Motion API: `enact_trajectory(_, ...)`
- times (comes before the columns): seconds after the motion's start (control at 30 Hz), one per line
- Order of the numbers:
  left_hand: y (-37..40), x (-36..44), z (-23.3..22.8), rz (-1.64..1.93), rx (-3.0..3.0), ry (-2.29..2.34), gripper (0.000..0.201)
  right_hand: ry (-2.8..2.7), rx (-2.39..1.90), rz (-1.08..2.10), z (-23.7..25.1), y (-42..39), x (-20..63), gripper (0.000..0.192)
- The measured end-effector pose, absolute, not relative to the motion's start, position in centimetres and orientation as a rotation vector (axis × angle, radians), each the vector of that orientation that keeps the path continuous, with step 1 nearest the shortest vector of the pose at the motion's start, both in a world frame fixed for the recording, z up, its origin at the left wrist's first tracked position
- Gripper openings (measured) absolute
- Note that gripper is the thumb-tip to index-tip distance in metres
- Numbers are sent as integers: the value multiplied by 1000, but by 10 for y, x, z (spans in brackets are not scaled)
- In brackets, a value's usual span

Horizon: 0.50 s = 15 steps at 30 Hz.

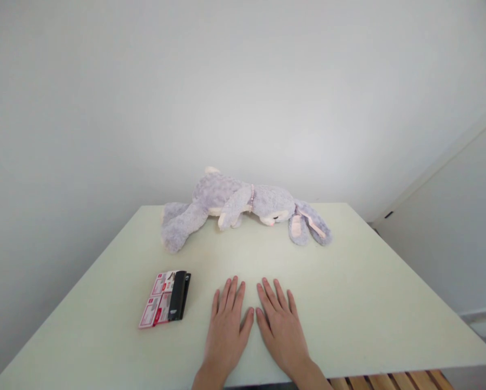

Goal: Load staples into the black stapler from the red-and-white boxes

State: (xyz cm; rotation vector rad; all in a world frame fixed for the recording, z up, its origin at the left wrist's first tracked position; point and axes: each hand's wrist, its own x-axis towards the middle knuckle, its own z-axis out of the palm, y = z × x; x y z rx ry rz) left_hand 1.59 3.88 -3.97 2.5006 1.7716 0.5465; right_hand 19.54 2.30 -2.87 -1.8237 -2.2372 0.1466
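My left hand (225, 325) and my right hand (281, 322) lie flat, palms down, side by side on the pale green table (348, 292) near its front edge, thumbs almost touching. Neither holds anything. Just left of my left hand lies a small red and white package with a black item on it (165, 304). Farther back, a grey plush rabbit (237, 206) lies on its side along the table's far edge, long ears to the right, legs to the left.
A plain white wall stands behind the table. To the right is a white cabinet or door panel (450, 227). Wooden slats (389, 382) show below the table's front edge at the right.
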Motion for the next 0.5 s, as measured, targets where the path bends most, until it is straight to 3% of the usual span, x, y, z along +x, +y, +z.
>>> enact_trajectory(0.5,39,14,-37,539,2508,1760,64,-2227,-1822,151,-28,23,196,60)
